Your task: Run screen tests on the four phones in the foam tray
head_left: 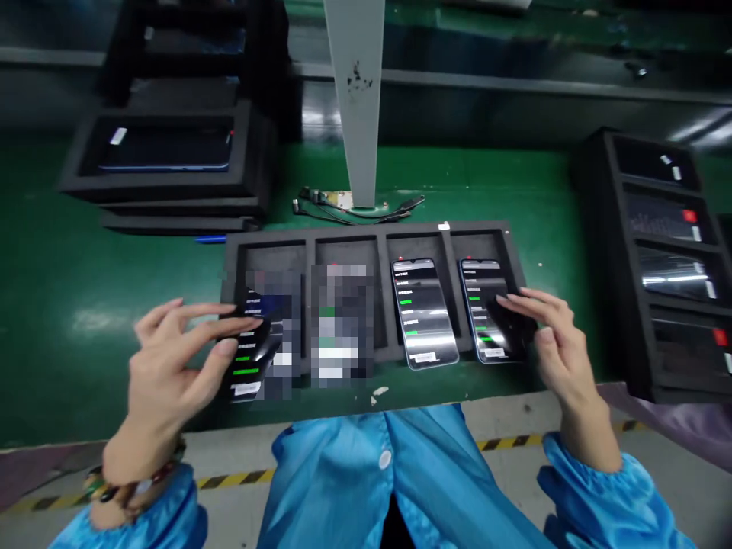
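Green table (549,213), black tray (310,259) — phones (424,313) bearing white and green lines; 2 blue sleeves (629,503); yellow-and-black striped floor tape (257,476).

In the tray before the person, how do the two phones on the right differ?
The rightmost phone has the right hand over its screen; its neighbour has no hand on it. The rightmost phone's visible edge looks blue, its neighbour's paler. Both have lit screens with green lines and overhang the near edge of the tray.
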`<state>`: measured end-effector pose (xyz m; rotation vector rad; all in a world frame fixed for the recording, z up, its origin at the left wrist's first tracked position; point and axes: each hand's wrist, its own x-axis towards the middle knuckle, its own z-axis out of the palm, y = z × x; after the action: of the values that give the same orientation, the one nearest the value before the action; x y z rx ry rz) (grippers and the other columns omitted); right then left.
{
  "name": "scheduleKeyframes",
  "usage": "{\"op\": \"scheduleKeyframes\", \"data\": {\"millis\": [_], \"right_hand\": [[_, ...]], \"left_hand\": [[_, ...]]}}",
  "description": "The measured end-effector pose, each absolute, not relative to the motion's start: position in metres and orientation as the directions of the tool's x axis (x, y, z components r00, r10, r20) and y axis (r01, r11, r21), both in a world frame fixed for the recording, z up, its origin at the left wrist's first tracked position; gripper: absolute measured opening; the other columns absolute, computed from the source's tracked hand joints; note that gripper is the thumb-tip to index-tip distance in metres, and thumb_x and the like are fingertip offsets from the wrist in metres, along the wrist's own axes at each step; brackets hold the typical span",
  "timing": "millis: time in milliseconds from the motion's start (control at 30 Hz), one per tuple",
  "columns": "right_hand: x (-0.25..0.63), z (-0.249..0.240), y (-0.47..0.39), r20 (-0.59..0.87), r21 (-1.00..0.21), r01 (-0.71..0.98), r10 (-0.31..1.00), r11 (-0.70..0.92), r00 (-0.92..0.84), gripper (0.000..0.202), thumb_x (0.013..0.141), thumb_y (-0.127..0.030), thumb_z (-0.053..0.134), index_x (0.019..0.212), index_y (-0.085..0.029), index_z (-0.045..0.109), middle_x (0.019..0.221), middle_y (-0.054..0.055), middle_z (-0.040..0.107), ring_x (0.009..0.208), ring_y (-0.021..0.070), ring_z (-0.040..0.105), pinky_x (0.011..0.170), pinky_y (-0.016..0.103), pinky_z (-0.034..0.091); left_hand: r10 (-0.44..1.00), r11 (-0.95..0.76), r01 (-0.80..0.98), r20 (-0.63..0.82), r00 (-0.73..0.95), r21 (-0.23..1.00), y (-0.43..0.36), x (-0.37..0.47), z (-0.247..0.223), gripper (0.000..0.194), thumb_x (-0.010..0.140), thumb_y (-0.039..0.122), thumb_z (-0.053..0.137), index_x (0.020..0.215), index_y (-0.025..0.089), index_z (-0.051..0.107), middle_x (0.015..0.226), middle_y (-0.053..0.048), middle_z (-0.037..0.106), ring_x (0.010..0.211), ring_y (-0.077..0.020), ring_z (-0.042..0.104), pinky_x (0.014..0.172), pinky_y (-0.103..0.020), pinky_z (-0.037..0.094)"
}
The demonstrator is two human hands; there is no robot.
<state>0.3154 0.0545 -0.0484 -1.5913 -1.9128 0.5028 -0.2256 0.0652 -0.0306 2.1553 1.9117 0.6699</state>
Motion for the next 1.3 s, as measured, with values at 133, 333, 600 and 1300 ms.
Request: {"op": "scheduleKeyframes", "data": {"millis": [133, 333, 600, 1300], "right_hand": [[0.308, -0.034, 0.059, 0.225, -0.661, 0.704, 0.964, 0.260, -0.144, 0.064, 0.114, -0.068, 0.032, 0.136, -0.028, 0.077, 0.116, 0.010, 0.085, 0.133, 0.0384, 0.068, 0.121, 0.068, 0.043], [0.251, -0.017, 0.083, 0.082, -0.639, 0.650, 0.876, 0.413, -0.476, 0.060, 0.114, -0.064, 0.042, 0.153, -0.025, 0.066, 0.152, 0.013, 0.071, 0.153, 0.0353, 0.054, 0.130, 0.063, 0.034], [0.242, -0.016, 0.077, 0.056, -0.632, 0.643, 0.853, 0.433, -0.520, 0.048, 0.116, -0.053, 0.046, 0.148, -0.024, 0.066, 0.147, 0.011, 0.074, 0.150, 0.0314, 0.056, 0.130, 0.059, 0.031], [0.309, -0.040, 0.084, 0.080, -0.623, 0.769, 0.990, 0.142, -0.118, 0.049, 0.117, -0.053, 0.037, 0.152, -0.033, 0.065, 0.157, 0.006, 0.067, 0.155, 0.0310, 0.051, 0.129, 0.061, 0.037]], "left_hand": [[0.971, -0.220, 0.865, 0.191, 0.147, 0.450, 0.062, -0.208, -0.014, 0.025, 0.100, 0.043, 0.056, 0.102, 0.038, 0.081, 0.111, -0.004, 0.080, 0.116, -0.0330, 0.075, 0.132, -0.061, 0.033], [0.848, -0.518, 0.753, 0.127, 0.515, 0.405, 0.091, -0.166, -0.016, 0.038, 0.100, 0.044, 0.064, 0.135, 0.031, 0.074, 0.126, -0.008, 0.079, 0.129, -0.0353, 0.070, 0.126, -0.059, 0.035], [0.787, -0.612, 0.711, 0.176, 0.592, 0.346, 0.084, -0.166, -0.019, 0.037, 0.100, 0.039, 0.067, 0.136, 0.030, 0.069, 0.118, -0.010, 0.077, 0.117, -0.0335, 0.072, 0.120, -0.059, 0.037], [0.774, -0.629, 0.705, 0.175, 0.609, 0.328, 0.085, -0.165, -0.019, 0.036, 0.102, 0.043, 0.061, 0.136, 0.031, 0.067, 0.121, -0.011, 0.075, 0.120, -0.0360, 0.069, 0.119, -0.060, 0.037]]}}
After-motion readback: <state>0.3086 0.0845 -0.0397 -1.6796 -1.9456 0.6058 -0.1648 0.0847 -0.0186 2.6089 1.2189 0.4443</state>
